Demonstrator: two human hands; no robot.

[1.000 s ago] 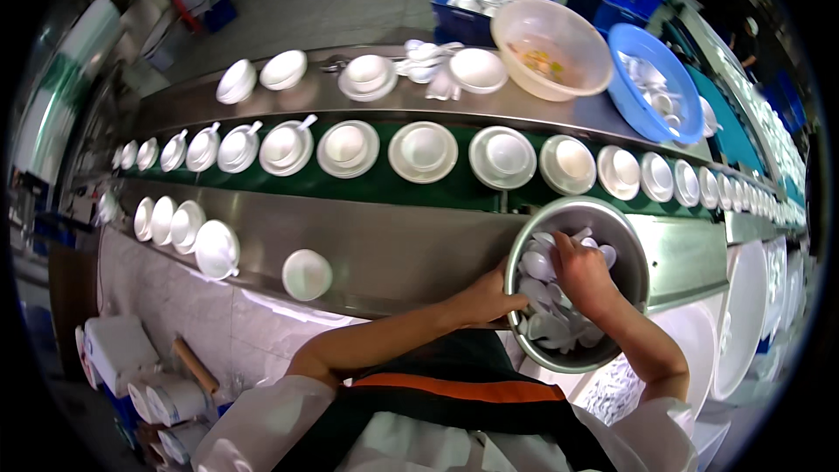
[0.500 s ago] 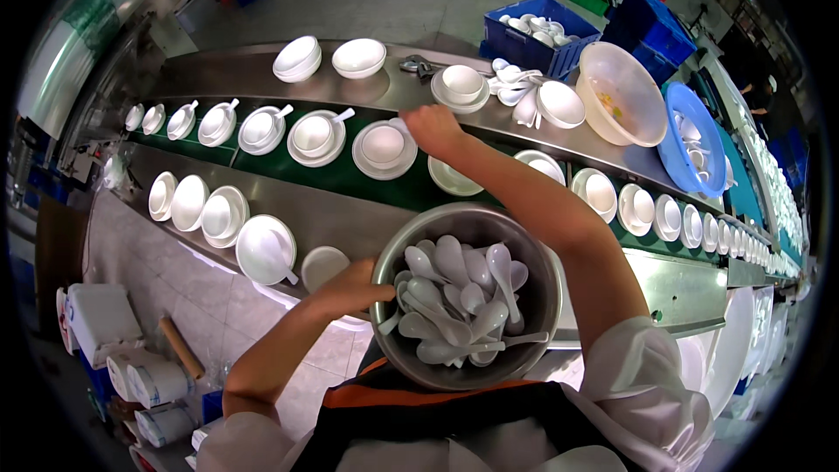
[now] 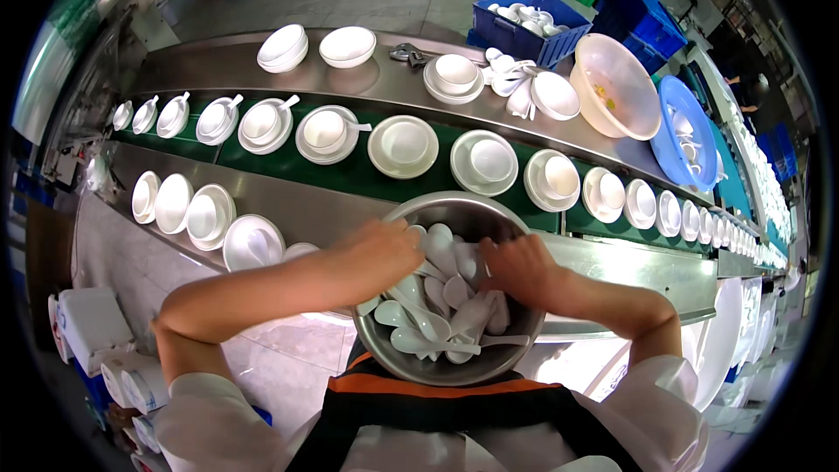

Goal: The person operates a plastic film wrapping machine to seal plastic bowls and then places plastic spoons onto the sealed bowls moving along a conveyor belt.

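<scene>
A round steel bowl [image 3: 374,341] full of white spoons [image 3: 426,319] sits in front of my body. My right hand [image 3: 524,273] reaches into its right side, fingers curled down around a spoon, the fingertips partly hidden. Over the bowl's left rim, my left hand [image 3: 384,255] is smeared by motion; whether it grips anything is unclear. Beyond the bowl runs a green conveyor belt [image 3: 345,177] with a row of white place settings. One setting with a spoon [image 3: 358,127] stands left of centre; a plate with a bowl [image 3: 404,147] to its right shows no spoon.
Along the near steel ledge stand stacked white dishes [image 3: 210,217]. The far ledge holds white bowls [image 3: 347,46], a pile of spoons [image 3: 516,79], a cream basin [image 3: 616,87] and a blue basin [image 3: 684,135]. A blue crate [image 3: 530,31] of dishes is behind.
My right hand has come back from the belt into the bowl. My left hand has let go of the rim and moved over the spoons. Settings on the belt have shifted left.
</scene>
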